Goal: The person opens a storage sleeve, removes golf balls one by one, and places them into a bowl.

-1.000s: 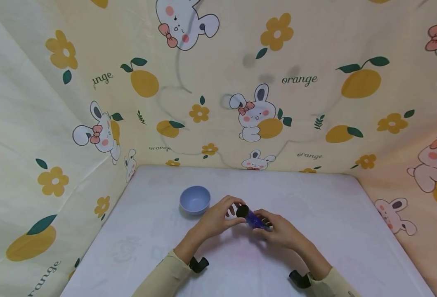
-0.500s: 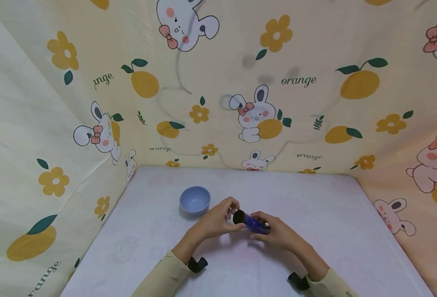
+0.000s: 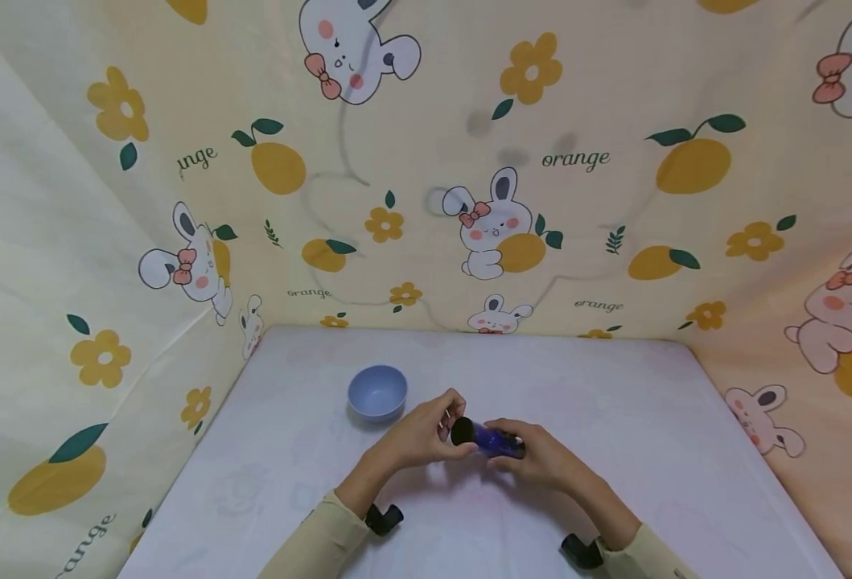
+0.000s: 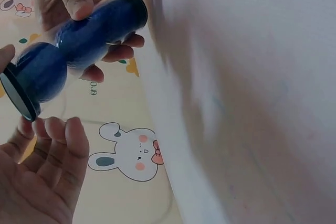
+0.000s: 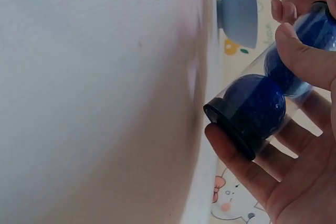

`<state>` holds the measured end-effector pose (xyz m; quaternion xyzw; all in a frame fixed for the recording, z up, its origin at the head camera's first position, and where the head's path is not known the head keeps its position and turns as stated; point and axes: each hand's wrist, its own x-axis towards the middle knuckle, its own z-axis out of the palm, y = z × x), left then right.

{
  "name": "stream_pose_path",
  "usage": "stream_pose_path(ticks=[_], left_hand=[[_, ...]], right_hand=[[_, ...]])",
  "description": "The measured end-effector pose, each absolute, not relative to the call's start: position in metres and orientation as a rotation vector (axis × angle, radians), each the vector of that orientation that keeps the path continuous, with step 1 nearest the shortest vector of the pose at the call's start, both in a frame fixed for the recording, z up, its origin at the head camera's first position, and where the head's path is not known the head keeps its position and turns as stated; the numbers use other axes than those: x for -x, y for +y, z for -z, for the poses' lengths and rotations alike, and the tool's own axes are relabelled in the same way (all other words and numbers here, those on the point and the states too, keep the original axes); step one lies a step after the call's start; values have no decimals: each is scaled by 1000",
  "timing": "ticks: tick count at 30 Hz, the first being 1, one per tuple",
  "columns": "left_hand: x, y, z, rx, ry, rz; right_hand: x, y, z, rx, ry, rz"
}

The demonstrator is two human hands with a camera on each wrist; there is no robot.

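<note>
A sand timer [image 3: 494, 441] is held above the table between both hands: a clear tube with black end caps and two blue bulbs meeting at a narrow waist. My right hand [image 3: 545, 458] grips its right part, thumb on one side and fingers around the other, seen close in the right wrist view. With thumb and fingertips my left hand [image 3: 418, 434] pinches the rim of the left black cap [image 4: 21, 97]. The timer lies nearly level, its left end slightly higher. In the right wrist view the right black cap [image 5: 233, 129] rests against a fingertip.
A light blue bowl [image 3: 378, 394] stands on the white-covered table [image 3: 310, 515], behind and left of the left hand. Patterned cloth walls [image 3: 411, 265] enclose the table at the back and both sides. Black camera mounts [image 3: 384, 519] sit at the wrists.
The timer's left end has come down and a little left, so it lies more level. The left hand has lowered slightly with it. The bowl stays where it was.
</note>
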<state>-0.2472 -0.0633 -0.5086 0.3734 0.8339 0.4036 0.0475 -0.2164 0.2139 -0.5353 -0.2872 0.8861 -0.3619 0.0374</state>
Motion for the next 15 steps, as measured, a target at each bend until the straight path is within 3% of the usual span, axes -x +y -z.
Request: stream_pose_path(ticks=[15], left_hand=[[248,-64,510,-1218,2513,-1227]], right_hand=[[215,213,532,857,2706,1096]])
